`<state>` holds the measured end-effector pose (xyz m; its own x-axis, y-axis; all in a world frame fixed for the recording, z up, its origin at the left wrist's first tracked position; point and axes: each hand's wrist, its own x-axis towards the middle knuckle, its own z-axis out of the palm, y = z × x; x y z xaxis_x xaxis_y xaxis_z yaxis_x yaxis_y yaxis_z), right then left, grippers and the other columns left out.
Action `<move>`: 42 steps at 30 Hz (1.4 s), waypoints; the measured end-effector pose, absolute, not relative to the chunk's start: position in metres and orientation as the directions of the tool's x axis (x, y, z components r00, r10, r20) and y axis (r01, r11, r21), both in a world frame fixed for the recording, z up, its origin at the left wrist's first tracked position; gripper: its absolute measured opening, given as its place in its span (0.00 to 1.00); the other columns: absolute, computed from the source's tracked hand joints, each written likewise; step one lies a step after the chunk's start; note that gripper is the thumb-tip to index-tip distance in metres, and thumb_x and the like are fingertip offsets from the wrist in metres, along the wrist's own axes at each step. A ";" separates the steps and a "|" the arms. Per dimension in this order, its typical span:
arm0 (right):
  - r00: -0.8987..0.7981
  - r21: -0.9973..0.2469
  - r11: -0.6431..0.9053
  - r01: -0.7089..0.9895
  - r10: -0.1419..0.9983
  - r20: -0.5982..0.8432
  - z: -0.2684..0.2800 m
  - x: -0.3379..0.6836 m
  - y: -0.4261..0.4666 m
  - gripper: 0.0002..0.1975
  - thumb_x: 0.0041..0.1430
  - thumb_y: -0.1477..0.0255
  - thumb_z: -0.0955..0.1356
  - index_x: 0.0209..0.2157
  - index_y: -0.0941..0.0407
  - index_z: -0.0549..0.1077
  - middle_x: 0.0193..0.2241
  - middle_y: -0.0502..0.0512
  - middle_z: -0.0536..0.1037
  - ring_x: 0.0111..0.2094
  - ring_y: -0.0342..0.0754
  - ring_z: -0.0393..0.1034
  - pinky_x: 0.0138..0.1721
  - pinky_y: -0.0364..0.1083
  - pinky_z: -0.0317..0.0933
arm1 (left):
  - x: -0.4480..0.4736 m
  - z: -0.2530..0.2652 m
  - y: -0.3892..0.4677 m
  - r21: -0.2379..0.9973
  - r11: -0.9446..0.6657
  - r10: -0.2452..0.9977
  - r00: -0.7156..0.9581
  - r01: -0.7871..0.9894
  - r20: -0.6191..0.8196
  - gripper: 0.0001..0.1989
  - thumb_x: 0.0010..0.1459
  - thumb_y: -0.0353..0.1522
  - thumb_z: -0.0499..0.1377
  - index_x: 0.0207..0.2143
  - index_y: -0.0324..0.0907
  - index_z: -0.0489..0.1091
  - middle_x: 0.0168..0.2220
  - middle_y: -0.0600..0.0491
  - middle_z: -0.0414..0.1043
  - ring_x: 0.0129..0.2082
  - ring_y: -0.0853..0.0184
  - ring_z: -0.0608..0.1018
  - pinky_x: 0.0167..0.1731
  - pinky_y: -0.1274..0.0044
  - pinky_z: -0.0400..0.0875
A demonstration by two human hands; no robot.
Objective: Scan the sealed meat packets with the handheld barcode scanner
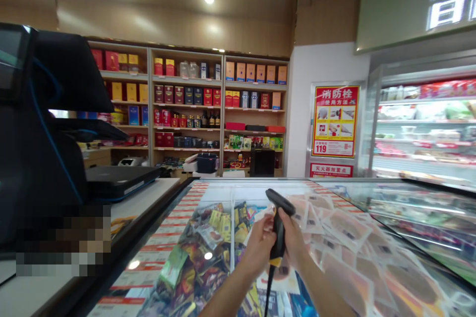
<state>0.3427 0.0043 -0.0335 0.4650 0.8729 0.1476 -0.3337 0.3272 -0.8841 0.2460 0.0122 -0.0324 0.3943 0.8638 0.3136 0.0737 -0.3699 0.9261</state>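
Observation:
A black barcode scanner (278, 237) with yellow trim stands tilted in front of me, its head pointing away and its cord hanging toward me. My right hand (292, 237) is closed along the right side of its handle. From the left, my left hand (260, 242) closes against the same handle, fingers curled. Something white (265, 214) shows at the left fingertips; its kind is unclear. Below the hands lies the glass lid of a chest freezer (219, 194), with colourful packets (193, 262) beneath it. Flat clear packs with brown round contents (345, 230) are spread to the right.
A black checkout terminal (55, 133) stands on the counter (163, 193) at left. Shelves of boxed goods (188, 95) line the back wall. A red fire-hydrant sign (335, 121) hangs at right, near a lit display fridge (424, 129). Price labels (163, 237) run along the freezer's left edge.

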 end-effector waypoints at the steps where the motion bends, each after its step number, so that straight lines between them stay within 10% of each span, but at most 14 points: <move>1: 0.462 -0.871 0.307 -0.382 0.880 0.108 -0.030 0.350 0.005 0.19 0.40 0.59 0.66 0.32 0.58 0.67 0.19 0.48 0.72 0.19 0.42 0.66 0.19 0.40 0.58 | 0.242 -0.037 0.015 0.888 -0.406 0.873 0.378 0.215 0.308 0.23 0.44 0.30 0.50 0.46 0.38 0.58 0.47 0.47 0.60 0.45 0.66 0.64 0.45 0.77 0.56; 8: 0.348 -0.817 0.248 -0.520 0.935 0.062 -0.020 0.368 -0.004 0.18 0.43 0.60 0.65 0.35 0.55 0.65 0.17 0.46 0.71 0.14 0.39 0.62 0.15 0.39 0.57 | 0.227 -0.063 0.025 0.603 -0.413 0.901 0.400 0.682 0.165 0.41 0.23 0.32 0.64 0.46 0.37 0.58 0.45 0.44 0.63 0.45 0.56 0.64 0.42 0.72 0.56; 17: 0.272 -0.848 0.144 -0.510 0.962 -0.001 -0.022 0.356 -0.016 0.18 0.44 0.61 0.64 0.35 0.58 0.66 0.17 0.48 0.70 0.14 0.39 0.62 0.14 0.38 0.56 | 0.219 -0.062 0.062 0.905 -0.148 0.978 0.193 0.399 0.075 0.04 0.36 0.24 0.54 0.18 0.39 0.66 0.16 0.55 0.65 0.23 0.67 0.71 0.23 0.79 0.61; 29: 0.051 -0.913 -0.103 -0.395 0.990 -0.133 -0.039 0.312 -0.033 0.16 0.47 0.60 0.62 0.31 0.58 0.64 0.16 0.48 0.69 0.13 0.39 0.61 0.13 0.39 0.56 | 0.150 -0.055 0.105 0.998 -0.063 0.981 -0.182 -0.010 0.060 0.07 0.46 0.29 0.50 0.29 0.38 0.64 0.19 0.56 0.67 0.15 0.75 0.68 0.15 0.83 0.61; 42: 0.090 -0.906 -0.113 -0.407 0.983 -0.163 -0.034 0.319 -0.034 0.15 0.46 0.60 0.62 0.28 0.59 0.64 0.17 0.49 0.70 0.13 0.38 0.60 0.13 0.39 0.57 | 0.123 -0.058 0.125 0.970 -0.079 0.897 -0.407 0.232 0.170 0.06 0.44 0.29 0.51 0.26 0.40 0.66 0.24 0.51 0.71 0.26 0.66 0.73 0.25 0.78 0.65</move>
